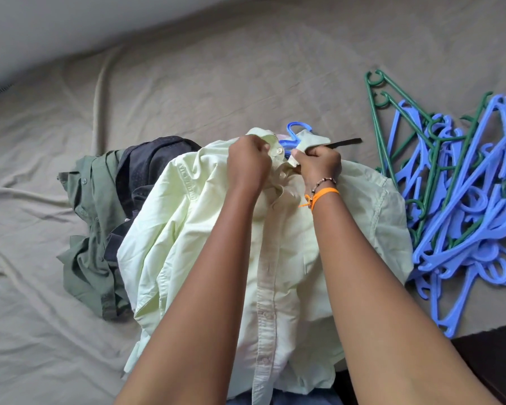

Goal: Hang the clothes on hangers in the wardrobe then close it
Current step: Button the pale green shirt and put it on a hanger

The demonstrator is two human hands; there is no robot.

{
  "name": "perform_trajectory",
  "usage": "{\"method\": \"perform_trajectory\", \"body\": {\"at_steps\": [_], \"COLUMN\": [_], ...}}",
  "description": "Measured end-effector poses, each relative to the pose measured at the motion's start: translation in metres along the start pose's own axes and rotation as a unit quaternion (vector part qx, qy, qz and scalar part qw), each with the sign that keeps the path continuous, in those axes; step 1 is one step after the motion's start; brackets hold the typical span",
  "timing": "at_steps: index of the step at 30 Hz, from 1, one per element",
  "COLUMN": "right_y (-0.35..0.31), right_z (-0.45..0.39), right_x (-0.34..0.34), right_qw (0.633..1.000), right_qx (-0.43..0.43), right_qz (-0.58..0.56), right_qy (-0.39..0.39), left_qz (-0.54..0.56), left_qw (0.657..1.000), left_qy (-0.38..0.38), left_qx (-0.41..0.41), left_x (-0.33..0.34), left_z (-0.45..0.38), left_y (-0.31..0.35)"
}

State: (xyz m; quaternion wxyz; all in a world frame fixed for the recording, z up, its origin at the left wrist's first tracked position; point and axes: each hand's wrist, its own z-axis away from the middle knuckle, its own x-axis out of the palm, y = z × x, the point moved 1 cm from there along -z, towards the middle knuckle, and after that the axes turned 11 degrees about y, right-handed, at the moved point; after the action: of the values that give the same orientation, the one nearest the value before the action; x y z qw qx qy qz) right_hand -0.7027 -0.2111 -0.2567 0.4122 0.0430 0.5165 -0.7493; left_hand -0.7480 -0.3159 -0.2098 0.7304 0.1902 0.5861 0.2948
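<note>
The pale green shirt (222, 229) collar is pinched by the left hand (247, 163) and right hand (319, 165); the top button should be fastened squarely over the blue hanger (294, 130).

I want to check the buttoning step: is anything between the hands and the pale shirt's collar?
Nothing visible. The left hand and right hand both grip the pale shirt at its collar, over the blue hanger.
</note>
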Motion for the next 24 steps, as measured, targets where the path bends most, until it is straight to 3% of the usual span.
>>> {"method": "perform_trajectory", "body": {"at_steps": [6, 14, 20, 24], "right_y": [0.010, 0.014, 0.008, 0.000], "right_z": [-0.005, -0.008, -0.002, 0.003], "right_x": [0.000, -0.004, -0.012, -0.017], "right_qw": [0.998, 0.992, 0.984, 0.970], "right_qx": [0.012, 0.063, 0.081, 0.088], "right_qz": [-0.034, -0.046, -0.118, -0.200], "right_qy": [-0.049, -0.096, -0.109, -0.108], "left_qz": [-0.154, -0.182, -0.092, 0.066], "left_qw": [0.986, 0.983, 0.991, 0.984], "left_qy": [-0.021, -0.030, -0.058, -0.078], "left_qx": [0.060, 0.016, -0.072, -0.144], "left_x": [0.031, 0.038, 0.035, 0.022], "left_z": [-0.003, -0.008, -0.015, -0.016], "left_y": [0.014, 0.014, 0.006, 0.009]}}
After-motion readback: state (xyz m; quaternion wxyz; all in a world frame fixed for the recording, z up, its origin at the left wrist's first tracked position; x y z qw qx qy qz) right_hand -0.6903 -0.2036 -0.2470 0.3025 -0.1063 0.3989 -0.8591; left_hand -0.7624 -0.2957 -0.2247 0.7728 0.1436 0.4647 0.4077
